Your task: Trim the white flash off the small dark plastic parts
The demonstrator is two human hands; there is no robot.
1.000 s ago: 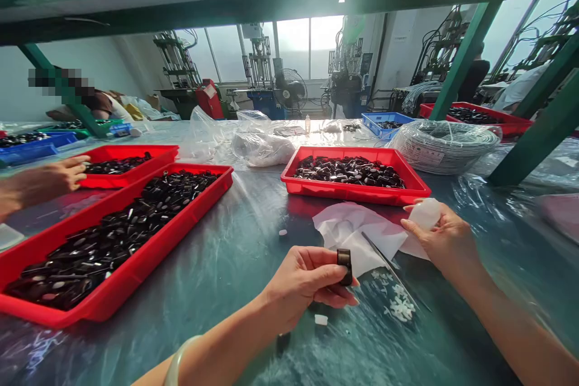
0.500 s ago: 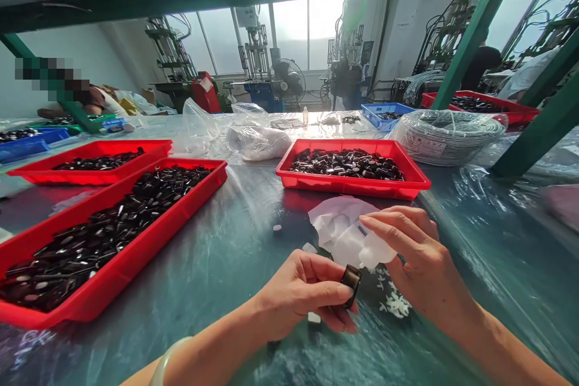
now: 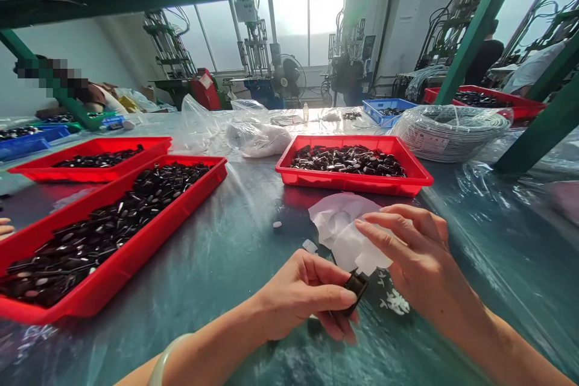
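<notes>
Between its thumb and fingers, my left hand (image 3: 312,292) grips a small black part (image 3: 355,291), tilted, low in the centre of the view. My right hand (image 3: 418,253) hovers just right of it, fingers apart, its fingertips over a crumpled white sheet (image 3: 339,226); no item shows between them. White scraps (image 3: 395,301) lie on the table below the sheet. A white piece (image 3: 310,246) is beside the sheet's left edge, and a small white oval piece (image 3: 277,225) sits farther left.
A red tray (image 3: 353,182) of black parts stands beyond the sheet. Two more red trays are at left, the nearer one long (image 3: 149,241). A wrapped coil (image 3: 452,132) and green post (image 3: 538,132) stand right. Another person's fingers (image 3: 5,228) show at the left edge.
The black part in my left hand has turned and shifted slightly right and down. My right hand's fingertips moved slightly left. Another person's fingers have appeared at the left edge.
</notes>
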